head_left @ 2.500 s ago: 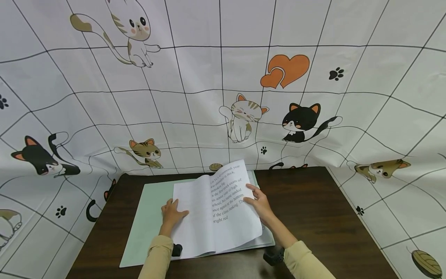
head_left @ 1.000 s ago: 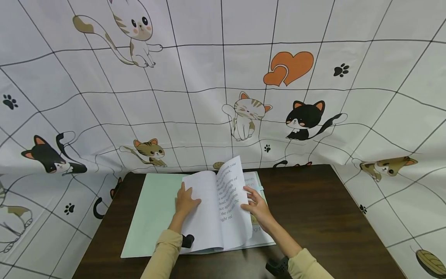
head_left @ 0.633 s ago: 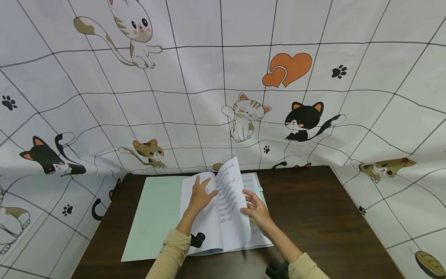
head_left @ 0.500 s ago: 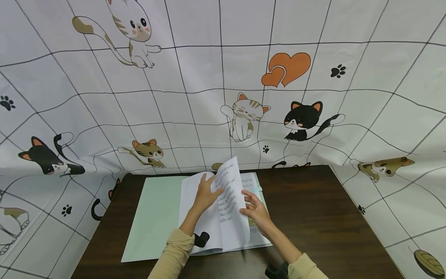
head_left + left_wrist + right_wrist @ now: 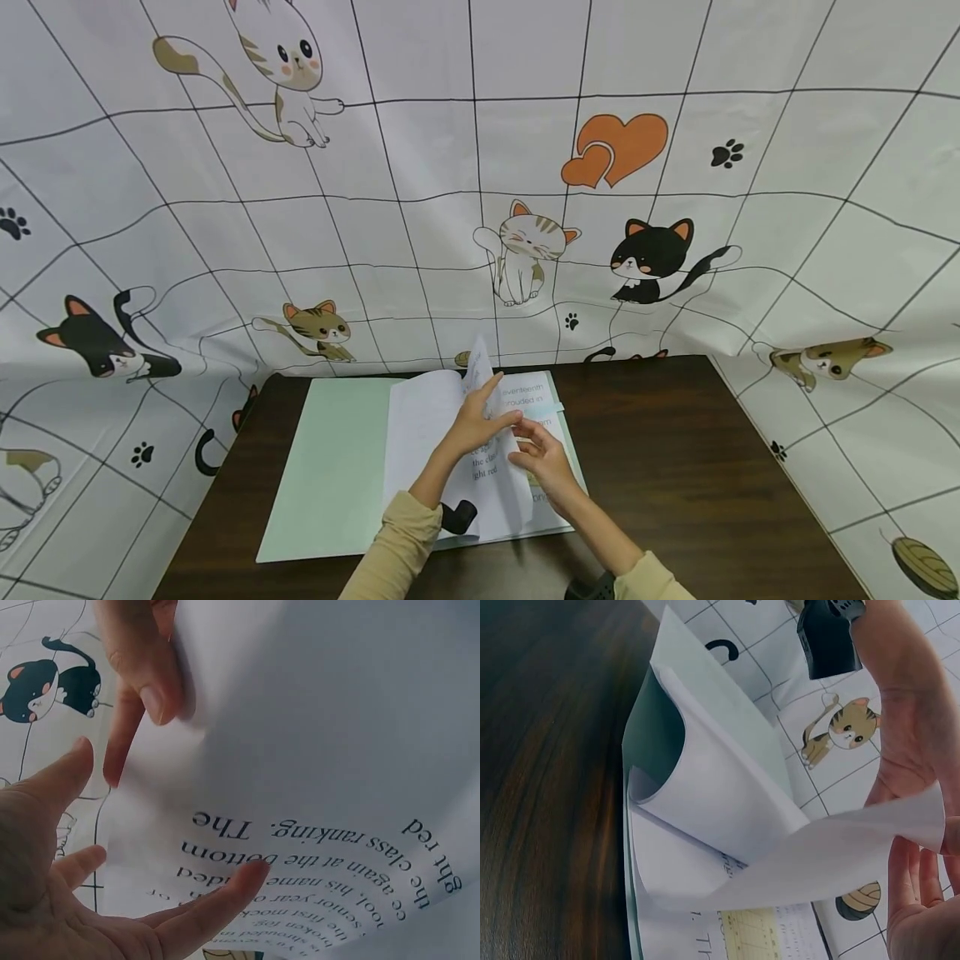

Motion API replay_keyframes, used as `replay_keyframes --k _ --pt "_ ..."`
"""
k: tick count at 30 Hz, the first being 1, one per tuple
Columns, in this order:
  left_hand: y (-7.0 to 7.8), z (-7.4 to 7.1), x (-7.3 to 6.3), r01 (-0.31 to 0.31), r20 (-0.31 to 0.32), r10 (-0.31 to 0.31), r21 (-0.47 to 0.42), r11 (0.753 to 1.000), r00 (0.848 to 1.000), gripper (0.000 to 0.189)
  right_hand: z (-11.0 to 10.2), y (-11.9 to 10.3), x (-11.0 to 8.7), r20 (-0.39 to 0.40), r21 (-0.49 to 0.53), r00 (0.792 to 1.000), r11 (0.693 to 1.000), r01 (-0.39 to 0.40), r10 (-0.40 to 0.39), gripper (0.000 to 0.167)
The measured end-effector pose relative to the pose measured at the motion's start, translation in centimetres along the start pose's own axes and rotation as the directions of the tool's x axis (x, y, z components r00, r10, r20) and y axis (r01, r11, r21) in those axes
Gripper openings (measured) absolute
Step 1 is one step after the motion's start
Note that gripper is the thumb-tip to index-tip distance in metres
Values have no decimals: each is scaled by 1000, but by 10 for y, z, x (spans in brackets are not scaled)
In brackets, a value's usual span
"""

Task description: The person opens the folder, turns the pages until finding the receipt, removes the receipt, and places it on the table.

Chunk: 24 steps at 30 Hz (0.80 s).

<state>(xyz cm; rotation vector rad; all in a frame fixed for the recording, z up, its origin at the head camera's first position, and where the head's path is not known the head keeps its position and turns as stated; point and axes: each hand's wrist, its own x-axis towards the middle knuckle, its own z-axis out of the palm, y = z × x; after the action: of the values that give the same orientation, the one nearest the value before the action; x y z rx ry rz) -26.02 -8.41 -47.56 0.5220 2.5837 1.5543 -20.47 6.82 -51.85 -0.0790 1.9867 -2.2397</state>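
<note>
A booklet of white printed pages lies spread in a light green folder (image 5: pixel 330 467) on the dark table. One page (image 5: pixel 498 483) is raised and curved, its outer edge pinched between the thumb and fingers of my right hand (image 5: pixel 546 462). My left hand (image 5: pixel 476 423) is at the raised page, fingers spread and thumb close to the right fingertips. In the left wrist view, the left hand (image 5: pixel 75 885) has a finger in front of the printed side; whether it touches the paper is unclear. The right wrist view has the page (image 5: pixel 840 851) reaching to the right hand (image 5: pixel 922 915).
Under the raised page is another printed sheet (image 5: pixel 551 408) with a pale blue tab (image 5: pixel 551 410) at its edge. The dark wooden table (image 5: pixel 660 467) extends right of the folder. A white cloth (image 5: pixel 420 167) with cat drawings hangs behind it.
My left hand has left the left page and moved right, across to the raised page beside the right hand. The right hand has drawn the raised page leftward, uncovering more of the sheet beneath.
</note>
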Motion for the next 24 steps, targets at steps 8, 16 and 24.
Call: replay_keyframes --k 8,16,24 --pt "0 4 0 73 -49 -72 16 997 996 69 7 -2 -1 11 37 1000 999 -20 20 57" --pt "-2 6 -5 136 -79 -135 12 991 988 75 11 1 -4 -19 22 999 999 -36 36 50" --pt "-1 5 -7 180 -64 -181 -11 984 981 79 14 2 -4 -25 23 999 999 -31 32 45"
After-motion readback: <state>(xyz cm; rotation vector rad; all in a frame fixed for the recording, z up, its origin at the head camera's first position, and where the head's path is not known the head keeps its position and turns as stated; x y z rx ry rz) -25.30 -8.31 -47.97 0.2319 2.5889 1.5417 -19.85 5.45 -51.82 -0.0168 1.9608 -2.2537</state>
